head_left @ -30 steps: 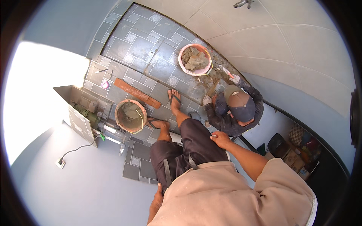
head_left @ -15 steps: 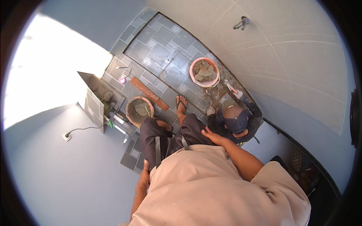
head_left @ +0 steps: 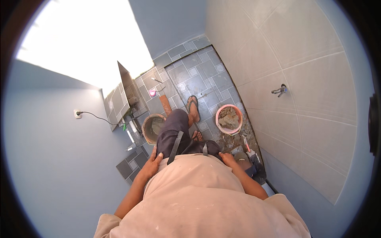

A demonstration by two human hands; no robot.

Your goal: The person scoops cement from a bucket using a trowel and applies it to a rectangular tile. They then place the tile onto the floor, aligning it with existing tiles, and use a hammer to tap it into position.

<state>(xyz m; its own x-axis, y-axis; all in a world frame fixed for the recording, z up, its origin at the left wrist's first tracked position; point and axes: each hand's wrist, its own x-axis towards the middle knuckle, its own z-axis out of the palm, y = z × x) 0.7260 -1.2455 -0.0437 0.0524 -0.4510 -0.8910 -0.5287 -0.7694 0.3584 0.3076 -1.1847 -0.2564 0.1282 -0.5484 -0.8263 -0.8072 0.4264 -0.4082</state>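
Note:
My left hand [head_left: 151, 165] rests against my left hip and upper thigh, its thumb spread away from the fingers. On the other side my right hand [head_left: 228, 159] lies on my right thigh with its fingers against the dark trousers [head_left: 174, 135]. Neither hand carries a tool. Left of my legs stands a bucket [head_left: 145, 132] of wet grey mortar, partly covered by my knee. Ahead to the right is a pink bucket [head_left: 218, 115] with lumpy grey-brown mortar. Beyond my right hand a crouching person in a cap [head_left: 241, 159] holds a red-handled trowel [head_left: 247, 145] in a gloved hand.
Past my left knee lie a reddish-brown board [head_left: 165, 104], a small pink roll-shaped item [head_left: 152, 93] and a thin pen-like stick [head_left: 157, 80]. A tile-clad block [head_left: 115, 105] and a cable [head_left: 97, 116] are at left. A tap [head_left: 280, 91] juts from the right wall.
I have stepped forward, my left foot now ahead of the right. The view has shifted, and the crouching person is now mostly hidden beyond my right arm. Both my hands stay on my legs.

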